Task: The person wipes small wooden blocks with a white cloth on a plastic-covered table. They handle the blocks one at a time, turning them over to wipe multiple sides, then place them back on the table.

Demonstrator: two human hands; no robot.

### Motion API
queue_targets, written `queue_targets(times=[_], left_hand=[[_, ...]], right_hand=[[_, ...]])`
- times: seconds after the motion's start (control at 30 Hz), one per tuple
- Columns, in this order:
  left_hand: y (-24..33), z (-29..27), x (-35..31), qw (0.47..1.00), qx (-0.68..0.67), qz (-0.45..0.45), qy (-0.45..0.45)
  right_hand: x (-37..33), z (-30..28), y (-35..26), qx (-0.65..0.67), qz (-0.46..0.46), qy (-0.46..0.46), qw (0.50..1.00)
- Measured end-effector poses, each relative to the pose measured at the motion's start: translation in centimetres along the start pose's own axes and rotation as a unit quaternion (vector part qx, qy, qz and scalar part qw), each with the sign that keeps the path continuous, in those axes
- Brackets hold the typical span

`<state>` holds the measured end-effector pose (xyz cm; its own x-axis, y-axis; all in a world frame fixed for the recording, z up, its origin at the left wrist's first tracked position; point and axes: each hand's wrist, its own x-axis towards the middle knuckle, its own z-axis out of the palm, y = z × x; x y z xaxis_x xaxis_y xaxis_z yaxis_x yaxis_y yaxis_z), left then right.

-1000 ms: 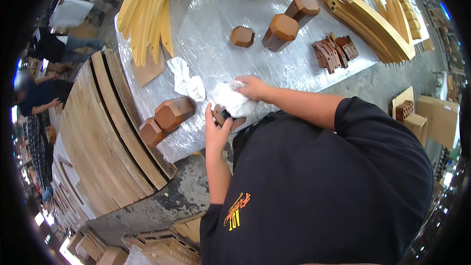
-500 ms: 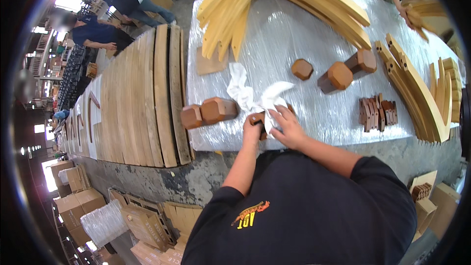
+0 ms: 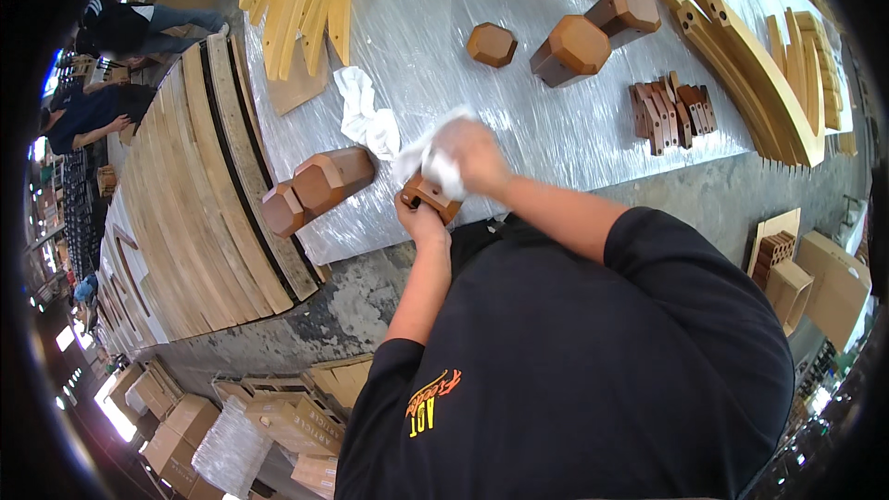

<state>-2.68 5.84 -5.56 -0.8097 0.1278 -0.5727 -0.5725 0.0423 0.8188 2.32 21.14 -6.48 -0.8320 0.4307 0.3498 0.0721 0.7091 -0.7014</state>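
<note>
My left hand [image 3: 419, 222] is closed on a brown wooden piece [image 3: 433, 197] with a hollow in its side, close to the table's near edge. Over that piece, my right hand [image 3: 474, 157] grips a white cloth [image 3: 414, 159]; hand and cloth are smeared by motion. The fingers of the right hand are partly hidden by the blur. A second white cloth [image 3: 363, 118] lies crumpled just beyond. To the left, a brown eight-sided wooden block [image 3: 335, 178] lies on its side against a shorter block [image 3: 282, 210].
Plastic wrap covers the table [image 3: 444, 28]. Farther off stand a small octagonal block [image 3: 491, 44] and two taller blocks [image 3: 572, 48]. Small drilled brown pieces [image 3: 671, 114] and curved pale wooden parts [image 3: 750, 65] lie right. Wooden planks [image 3: 199, 194] sit left; people stand beyond.
The view has turned, shifting the table up and left. My right hand has lifted with the cloth and now blurs over the brown piece, whose hollow shows more. My left hand keeps hold.
</note>
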Motion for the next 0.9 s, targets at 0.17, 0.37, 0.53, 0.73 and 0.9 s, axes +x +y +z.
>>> queue_targets(times=[0.17,0.37,0.53,0.73,0.9], left_hand=[[0.4,0.6,0.5,0.999,-0.027,-0.031,-0.005],[-3.0,-1.0,1.0,0.895,-0.394,-0.126,-0.164],[1.9,2.4,1.7,0.977,-0.097,-0.192,-0.012],[-3.9,-3.9,6.3,0.916,-0.301,-0.068,-0.258],[1.7,2.5,2.5,0.959,-0.112,-0.253,-0.058]], right_hand=[[0.1,-1.1,3.9,-0.015,0.25,-0.019,0.968],[-1.3,-1.3,-7.8,0.063,-0.08,-0.044,0.994],[2.7,-0.3,0.8,0.021,0.123,0.027,0.992],[0.5,0.2,-9.4,0.072,-0.058,-0.032,0.995],[2.9,0.8,3.2,-0.15,0.024,0.018,0.988]])
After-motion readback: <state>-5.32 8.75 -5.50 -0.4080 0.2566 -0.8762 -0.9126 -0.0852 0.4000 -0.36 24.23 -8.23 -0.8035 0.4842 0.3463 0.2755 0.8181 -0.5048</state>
